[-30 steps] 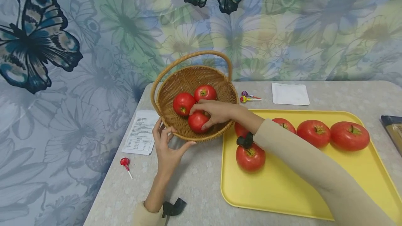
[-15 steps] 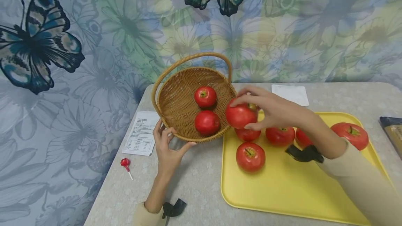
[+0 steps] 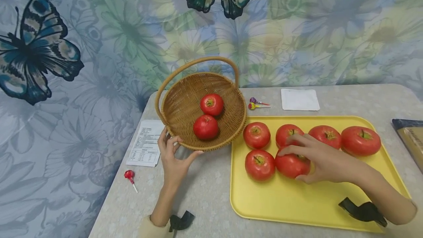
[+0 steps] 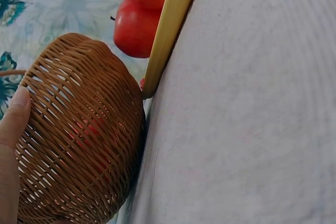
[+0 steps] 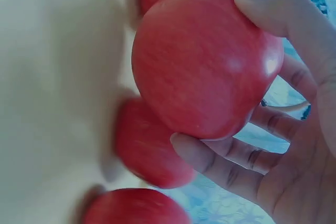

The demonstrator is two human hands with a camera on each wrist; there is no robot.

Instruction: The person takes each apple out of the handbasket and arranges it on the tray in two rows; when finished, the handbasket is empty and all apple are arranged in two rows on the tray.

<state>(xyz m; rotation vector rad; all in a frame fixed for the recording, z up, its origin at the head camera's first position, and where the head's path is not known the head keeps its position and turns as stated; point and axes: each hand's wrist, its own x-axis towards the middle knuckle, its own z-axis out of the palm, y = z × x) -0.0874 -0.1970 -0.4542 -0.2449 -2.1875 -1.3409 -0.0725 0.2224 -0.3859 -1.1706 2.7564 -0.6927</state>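
Note:
My right hand (image 3: 314, 159) grips a red tomato (image 3: 291, 164) on the yellow tray (image 3: 297, 201), next to another tomato (image 3: 259, 164) in the front row. The right wrist view shows the held tomato (image 5: 205, 61) close up, fingers (image 5: 220, 163) curled round it. Behind it on the tray lie several more tomatoes (image 3: 256, 135). My left hand (image 3: 173, 157) holds the near rim of the wicker basket (image 3: 178, 105), thumb (image 4: 13, 116) against its woven wall (image 4: 79, 145). Two tomatoes (image 3: 211, 104) (image 3: 205, 127) lie in the basket.
A printed paper slip (image 3: 145, 142) and a red lollipop (image 3: 129, 175) lie left of the basket. Two lollipops (image 3: 257, 103) and a white packet (image 3: 299, 99) sit behind the tray. A dark package (image 3: 409, 135) is at the right edge. A floral butterfly cloth hangs behind the table.
My right hand lifted a tomato out of the basket, carried it right and lowered it onto the tray's front row. The left hand stayed on the basket rim.

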